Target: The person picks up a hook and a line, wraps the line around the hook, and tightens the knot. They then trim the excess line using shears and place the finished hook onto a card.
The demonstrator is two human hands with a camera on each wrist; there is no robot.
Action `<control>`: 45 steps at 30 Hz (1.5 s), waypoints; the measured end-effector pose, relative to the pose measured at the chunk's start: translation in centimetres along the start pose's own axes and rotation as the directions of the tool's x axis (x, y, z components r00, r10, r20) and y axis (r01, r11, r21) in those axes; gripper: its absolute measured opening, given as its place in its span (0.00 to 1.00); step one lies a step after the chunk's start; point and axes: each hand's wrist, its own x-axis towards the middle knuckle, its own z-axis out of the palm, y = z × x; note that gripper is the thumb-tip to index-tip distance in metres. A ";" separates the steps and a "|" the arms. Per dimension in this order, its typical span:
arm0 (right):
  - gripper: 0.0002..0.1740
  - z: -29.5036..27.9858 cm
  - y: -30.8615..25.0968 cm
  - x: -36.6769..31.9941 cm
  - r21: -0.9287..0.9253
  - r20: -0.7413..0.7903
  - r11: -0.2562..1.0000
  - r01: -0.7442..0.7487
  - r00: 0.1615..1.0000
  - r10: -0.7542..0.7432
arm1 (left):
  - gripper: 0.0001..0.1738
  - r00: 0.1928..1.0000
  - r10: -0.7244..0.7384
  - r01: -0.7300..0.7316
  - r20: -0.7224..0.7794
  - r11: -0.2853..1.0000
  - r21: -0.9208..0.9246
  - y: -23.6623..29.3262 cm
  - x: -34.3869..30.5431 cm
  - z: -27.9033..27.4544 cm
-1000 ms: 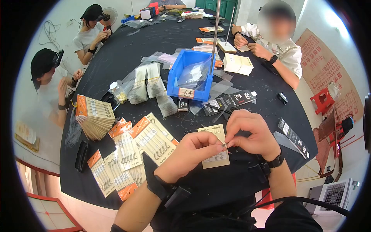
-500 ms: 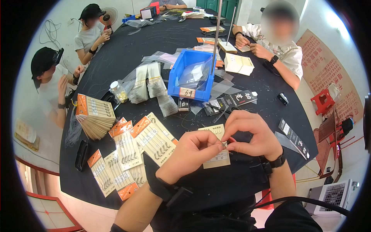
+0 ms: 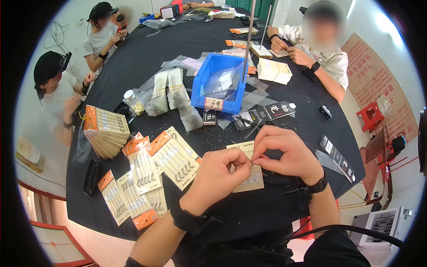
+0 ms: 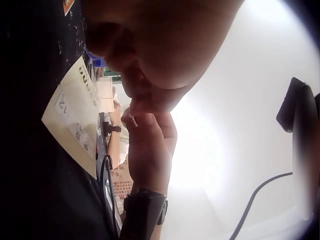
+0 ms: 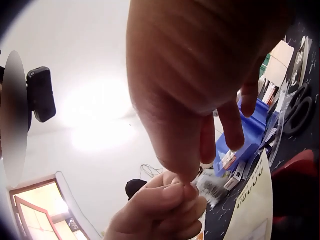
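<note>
— Both hands shifted slightly up and left in the frame since the last look; right thumb and forefinger were apart, now closed together. Sizes, big first?

— Black-covered table [image 3: 164, 46], fills most of the frame. Blue bin [image 3: 198, 82], upper centre, labelled 69, clear bags inside.

— Left side?

— Fanned card stack [image 3: 104, 138], orange tops, left of centre. Below and right of it, overlapping hook cards [image 3: 175, 160], lower left to centre.

— And the hands?

— Left hand [image 3: 218, 175], centre, thumb and forefinger pinching. Right hand [image 3: 291, 155], just right of it, same pinch, its other fingers bent and clear of the pinch. Fingertips meet. Black bands on both wrists.

— Single card?

— Cream card [image 3: 249, 184], on the table under the hands, partly covered by them. Left wrist view reads 12 on its label.

— Smaller stuff?

— Scissors [image 5: 287, 124], handles at right of the right wrist view. Jar [image 3: 134, 103] with yellow bits, left of the bin.

— Held piece?

— Tiny piece [image 3: 252, 163] at the joined fingertips, centre, above the cream card. Mostly hidden; I can't tell what it is.
</note>
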 end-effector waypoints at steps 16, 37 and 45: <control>0.05 1.0 0.4 -0.1 -0.059 -0.024 0.998 -0.031 0.999 0.030 | 0.08 0.990 0.011 0.011 -0.137 0.988 0.156 0.6 -0.2 0.4; 0.03 0.5 0.6 -0.2 0.299 -0.041 0.951 -0.081 0.994 0.098 | 0.05 0.983 -0.138 0.186 0.124 0.764 -0.618 0.7 0.0 -0.2; 0.02 0.2 0.4 0.1 0.124 -0.090 0.989 0.080 0.993 -0.069 | 0.05 0.977 -0.135 0.210 0.164 0.723 -0.658 0.9 -0.1 -0.3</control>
